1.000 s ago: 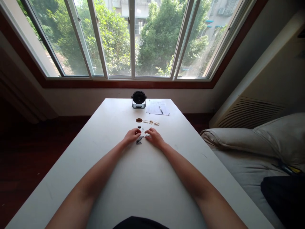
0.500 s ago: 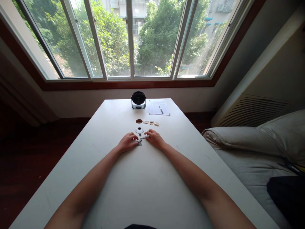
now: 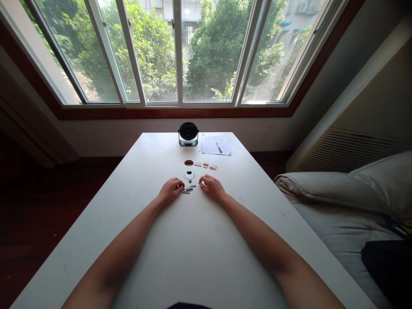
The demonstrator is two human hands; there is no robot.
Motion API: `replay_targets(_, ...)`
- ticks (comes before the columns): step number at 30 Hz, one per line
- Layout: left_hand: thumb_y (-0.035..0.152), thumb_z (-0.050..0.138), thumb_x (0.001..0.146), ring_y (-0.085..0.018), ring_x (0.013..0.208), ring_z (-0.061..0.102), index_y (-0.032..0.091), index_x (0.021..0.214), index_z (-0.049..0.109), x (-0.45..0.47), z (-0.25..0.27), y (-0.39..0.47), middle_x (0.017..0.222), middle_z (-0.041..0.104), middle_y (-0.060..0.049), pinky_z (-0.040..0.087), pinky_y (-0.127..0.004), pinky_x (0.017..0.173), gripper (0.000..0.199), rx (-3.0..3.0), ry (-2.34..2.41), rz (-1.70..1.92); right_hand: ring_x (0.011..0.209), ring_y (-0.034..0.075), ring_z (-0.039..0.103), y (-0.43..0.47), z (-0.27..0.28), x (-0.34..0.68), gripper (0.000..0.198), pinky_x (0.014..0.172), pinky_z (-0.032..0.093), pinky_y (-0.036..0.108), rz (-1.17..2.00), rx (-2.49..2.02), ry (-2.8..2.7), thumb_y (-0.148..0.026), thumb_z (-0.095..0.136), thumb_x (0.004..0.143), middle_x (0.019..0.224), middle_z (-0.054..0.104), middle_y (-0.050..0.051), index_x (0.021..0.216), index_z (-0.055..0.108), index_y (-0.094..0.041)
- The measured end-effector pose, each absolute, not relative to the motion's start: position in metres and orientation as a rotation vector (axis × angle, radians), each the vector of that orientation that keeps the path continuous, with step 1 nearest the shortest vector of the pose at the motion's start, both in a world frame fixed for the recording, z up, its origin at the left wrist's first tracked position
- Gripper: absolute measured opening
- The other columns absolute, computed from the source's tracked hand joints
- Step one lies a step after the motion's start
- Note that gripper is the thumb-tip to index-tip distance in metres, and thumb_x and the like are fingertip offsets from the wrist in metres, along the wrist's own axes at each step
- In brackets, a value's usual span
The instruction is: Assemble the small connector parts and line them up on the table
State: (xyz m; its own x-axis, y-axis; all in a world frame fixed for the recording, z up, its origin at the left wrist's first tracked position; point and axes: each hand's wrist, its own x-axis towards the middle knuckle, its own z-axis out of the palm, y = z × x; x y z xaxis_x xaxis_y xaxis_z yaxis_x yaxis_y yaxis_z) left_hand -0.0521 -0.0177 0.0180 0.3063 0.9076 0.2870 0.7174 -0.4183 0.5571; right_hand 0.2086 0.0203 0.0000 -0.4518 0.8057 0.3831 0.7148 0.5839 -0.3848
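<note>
Several small grey strip-like pieces (image 3: 189, 189) lie on the white table between my hands, too small to name. My left hand (image 3: 171, 190) rests just left of them, its fingers curled in and a small dark bit by the fingertips. To their right, my right hand (image 3: 211, 187) has thumb and fingers drawn together, with something tiny and pale at the tips that I cannot make out. Just beyond the strips are a tiny dark piece (image 3: 190, 181) and a round white-rimmed disc (image 3: 185, 176) with a dark centre.
Farther off are a brown round opening or disc (image 3: 189, 163) and several small blister-pack-like cards (image 3: 205, 165). A black round fan-like device (image 3: 188, 134) stands at the far edge, beside papers (image 3: 210, 148) with a pen (image 3: 219, 147). A sofa (image 3: 322, 214) flanks the table's right side.
Both hands have drawn slightly apart, away from the grey strips, and their fingers have curled in more. The strips lie in a slightly different arrangement. The view has shifted a little.
</note>
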Motion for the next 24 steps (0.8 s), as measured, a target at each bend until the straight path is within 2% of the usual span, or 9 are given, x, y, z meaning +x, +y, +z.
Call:
replay_targets(4,0.026,0.058,0.086,-0.020,0.090,0.059,0.024,0.092,0.070,-0.054,0.017,-0.018,0.091,0.065,-0.004,0.047,-0.031,0.078,0.014,2.211,1.549,0.841,0.079,0.016,0.051,0.020,0.003,0.211,0.026,0.071,0.039,0.026,0.313,-1.130,-2.342,-0.009,0.062,0.077,0.086,0.058,0.001,0.100,0.063,-0.023)
replay_targets(10,0.026,0.058,0.086,-0.019,0.087,0.059,0.024,0.095,0.069,-0.053,0.012,-0.011,0.089,0.064,-0.003,0.047,-0.032,0.078,0.015,2.173,1.627,0.850,0.082,0.016,0.054,0.034,-0.002,0.207,0.027,0.075,0.042,0.026,0.392,-1.036,-2.289,-0.006,0.059,0.080,0.091,0.059,0.002,0.101,0.065,-0.023)
replay_targets(18,0.025,0.058,0.086,-0.017,0.083,0.059,0.025,0.102,0.069,-0.052,0.008,0.015,0.092,0.064,-0.002,0.046,-0.029,0.075,0.020,2.198,1.582,0.807,0.089,0.017,0.055,0.032,0.004,0.204,0.027,0.081,0.045,0.029,0.403,-0.874,-2.366,-0.020,0.070,0.082,0.096,0.059,0.003,0.108,0.064,-0.024)
replay_targets(24,0.025,0.059,0.084,-0.017,0.082,0.061,0.024,0.095,0.072,-0.046,0.014,0.028,0.092,0.066,-0.003,0.048,-0.028,0.075,0.017,2.188,1.598,0.790,0.098,0.020,0.054,0.029,0.002,0.198,0.024,0.087,0.045,0.032,0.316,-0.892,-2.409,-0.025,0.071,0.084,0.100,0.060,0.005,0.107,0.065,-0.024)
